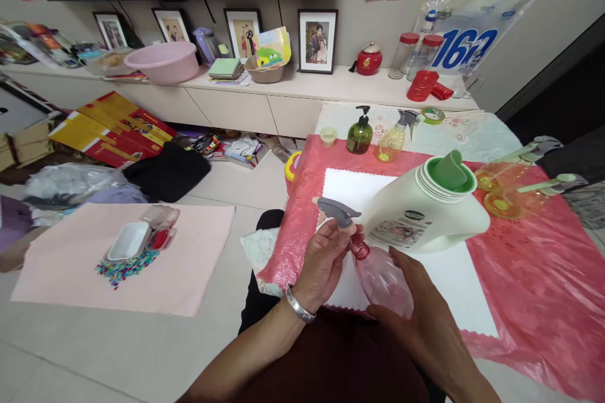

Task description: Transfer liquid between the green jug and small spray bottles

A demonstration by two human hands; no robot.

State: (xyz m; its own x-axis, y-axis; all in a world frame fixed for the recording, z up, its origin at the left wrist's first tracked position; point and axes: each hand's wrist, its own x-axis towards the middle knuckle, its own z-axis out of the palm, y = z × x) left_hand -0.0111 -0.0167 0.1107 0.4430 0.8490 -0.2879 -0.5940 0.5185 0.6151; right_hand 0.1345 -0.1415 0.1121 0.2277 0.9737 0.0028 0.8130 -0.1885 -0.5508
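Note:
My left hand (324,261) is closed around the collar of a grey trigger spray head (338,209). In my right hand (420,308) lies a clear pink spray bottle (384,283), tilted, its threaded red-pink neck toward the left hand. The spray head's collar is just above and left of that neck, apparently unscrewed; whether its tube reaches inside is unclear. Right behind them a large pale-green jug (425,208) stands on a white sheet (343,186). A green cup-like piece (451,170) sits in the jug's mouth.
On the red-covered table (558,264) stand a green pump bottle (360,133), a yellowish spray bottle (392,141), a small cup (328,136) and two orange-tinted spray bottles (508,201). Tape (433,115) lies behind. A pink floor sheet (198,252) holds a white tray (128,240) and colourful bits.

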